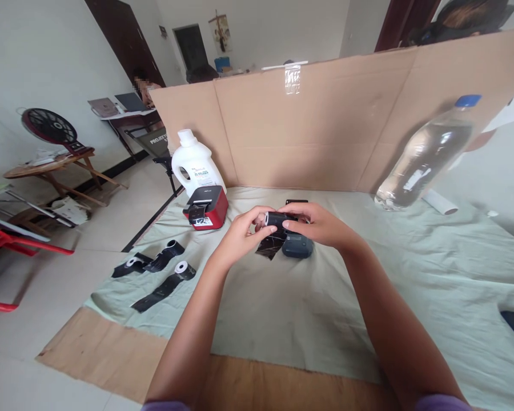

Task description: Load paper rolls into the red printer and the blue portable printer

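Our left hand (245,233) and right hand (319,224) curl closed round the roll (276,221), near the device (297,246). We're probably positioning it; the next move needs steadiness.

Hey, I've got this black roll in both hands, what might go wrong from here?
The roll could slip from your left hand or right hand and knock the dark gadget beneath. The black strip under your hands might crease. The other rolls on the cloth have ends trailing, so a nudge could unwind them further.
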`<action>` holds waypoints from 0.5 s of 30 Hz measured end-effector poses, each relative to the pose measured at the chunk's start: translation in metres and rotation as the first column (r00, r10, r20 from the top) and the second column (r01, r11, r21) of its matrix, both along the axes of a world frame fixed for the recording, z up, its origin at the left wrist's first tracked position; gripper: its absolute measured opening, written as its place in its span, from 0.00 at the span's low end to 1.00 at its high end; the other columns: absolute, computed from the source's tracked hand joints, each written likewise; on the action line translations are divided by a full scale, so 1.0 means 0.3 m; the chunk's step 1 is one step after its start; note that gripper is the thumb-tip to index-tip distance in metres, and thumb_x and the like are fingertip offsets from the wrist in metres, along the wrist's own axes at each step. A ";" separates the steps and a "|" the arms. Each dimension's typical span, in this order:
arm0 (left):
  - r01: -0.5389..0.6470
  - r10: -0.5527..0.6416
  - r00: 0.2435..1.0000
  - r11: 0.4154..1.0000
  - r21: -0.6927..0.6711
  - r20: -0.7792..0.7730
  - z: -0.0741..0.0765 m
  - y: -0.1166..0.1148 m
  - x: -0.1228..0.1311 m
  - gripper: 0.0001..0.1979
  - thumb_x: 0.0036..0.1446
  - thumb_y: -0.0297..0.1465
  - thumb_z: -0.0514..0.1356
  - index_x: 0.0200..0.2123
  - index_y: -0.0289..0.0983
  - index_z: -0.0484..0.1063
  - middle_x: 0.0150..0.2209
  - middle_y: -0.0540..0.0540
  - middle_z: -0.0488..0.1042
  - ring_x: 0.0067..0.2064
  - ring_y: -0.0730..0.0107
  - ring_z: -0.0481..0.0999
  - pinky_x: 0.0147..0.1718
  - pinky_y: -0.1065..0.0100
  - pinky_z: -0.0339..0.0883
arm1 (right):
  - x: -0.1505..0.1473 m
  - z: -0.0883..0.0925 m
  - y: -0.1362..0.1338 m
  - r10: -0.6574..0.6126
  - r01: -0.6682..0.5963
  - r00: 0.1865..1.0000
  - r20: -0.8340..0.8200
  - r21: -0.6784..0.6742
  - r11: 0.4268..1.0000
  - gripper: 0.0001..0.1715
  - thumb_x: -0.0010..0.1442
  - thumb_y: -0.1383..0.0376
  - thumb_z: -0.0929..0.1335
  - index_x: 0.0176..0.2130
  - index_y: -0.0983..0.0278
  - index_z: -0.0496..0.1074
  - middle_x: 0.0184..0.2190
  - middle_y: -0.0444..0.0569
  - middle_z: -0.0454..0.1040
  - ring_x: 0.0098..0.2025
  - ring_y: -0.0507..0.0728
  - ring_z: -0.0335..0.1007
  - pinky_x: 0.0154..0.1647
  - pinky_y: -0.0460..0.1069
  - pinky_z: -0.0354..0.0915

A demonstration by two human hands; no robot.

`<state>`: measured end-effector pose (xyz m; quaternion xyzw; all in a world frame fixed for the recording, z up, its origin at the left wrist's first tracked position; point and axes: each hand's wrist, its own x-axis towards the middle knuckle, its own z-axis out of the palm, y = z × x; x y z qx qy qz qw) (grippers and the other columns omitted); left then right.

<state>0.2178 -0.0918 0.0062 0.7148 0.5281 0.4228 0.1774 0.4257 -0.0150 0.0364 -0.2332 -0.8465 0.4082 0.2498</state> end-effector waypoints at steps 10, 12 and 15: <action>-0.108 0.107 0.972 0.994 0.011 -0.209 0.028 -0.013 0.005 0.13 0.63 0.42 0.58 0.36 0.38 0.70 0.26 0.54 0.64 0.27 0.74 0.63 0.29 0.72 0.55 | -0.038 -0.036 -0.028 -0.090 0.098 0.995 -0.048 0.205 0.974 0.13 0.59 0.60 0.69 0.44 0.60 0.75 0.40 0.49 0.75 0.40 0.57 0.69 0.40 0.50 0.65; -0.146 0.146 0.937 0.989 0.024 -0.317 0.035 -0.018 0.002 0.13 0.63 0.43 0.59 0.35 0.39 0.70 0.24 0.54 0.66 0.27 0.72 0.64 0.30 0.70 0.55 | -0.049 -0.047 -0.031 -0.117 0.121 0.993 -0.032 0.311 0.943 0.11 0.61 0.60 0.69 0.43 0.61 0.75 0.38 0.49 0.73 0.40 0.57 0.68 0.41 0.51 0.64; -0.190 0.169 0.889 0.982 -0.007 -0.426 0.054 -0.031 0.002 0.14 0.63 0.44 0.58 0.40 0.40 0.73 0.26 0.51 0.71 0.29 0.67 0.70 0.31 0.69 0.58 | -0.074 -0.075 -0.038 -0.152 0.133 0.988 0.010 0.421 0.897 0.08 0.61 0.63 0.67 0.41 0.62 0.74 0.35 0.49 0.72 0.39 0.57 0.68 0.40 0.51 0.63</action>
